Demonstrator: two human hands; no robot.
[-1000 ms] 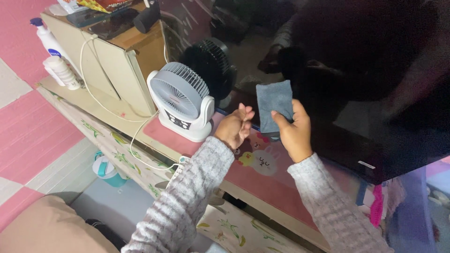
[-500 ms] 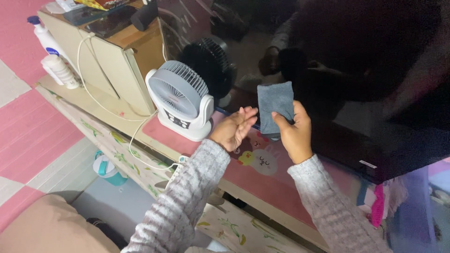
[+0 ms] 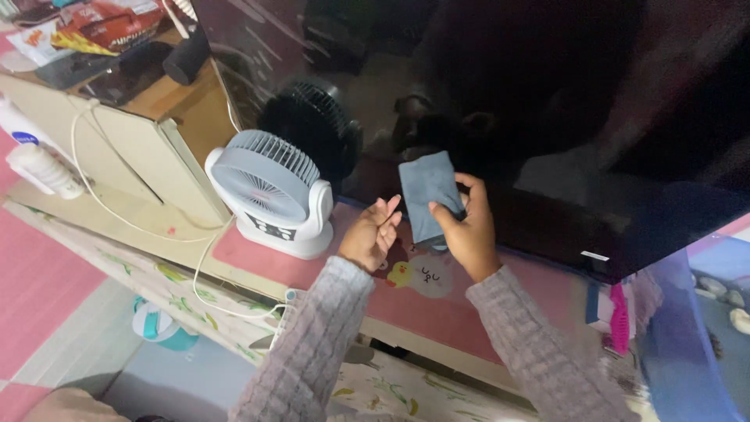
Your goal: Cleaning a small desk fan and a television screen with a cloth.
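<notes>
My right hand (image 3: pixel 467 227) pinches a folded grey cloth (image 3: pixel 428 192) between thumb and fingers, the thumb pressed on its lower front, and holds it upright just in front of the lower edge of the big dark television screen (image 3: pixel 547 101). My left hand (image 3: pixel 370 233) is open and empty just beside the cloth, palm turned toward it, fingers loosely spread and slightly bent, touching nothing. Both hands hover above the pink cartoon-printed mat (image 3: pixel 426 277) that covers the table top. To the left of my left hand a small white desk fan (image 3: pixel 269 195) stands on the mat, its white cable (image 3: pixel 207 266) trailing over the table edge. Farther left a beige wooden cabinet (image 3: pixel 125 148) stands beside a white bottle (image 3: pixel 39 168).
</notes>
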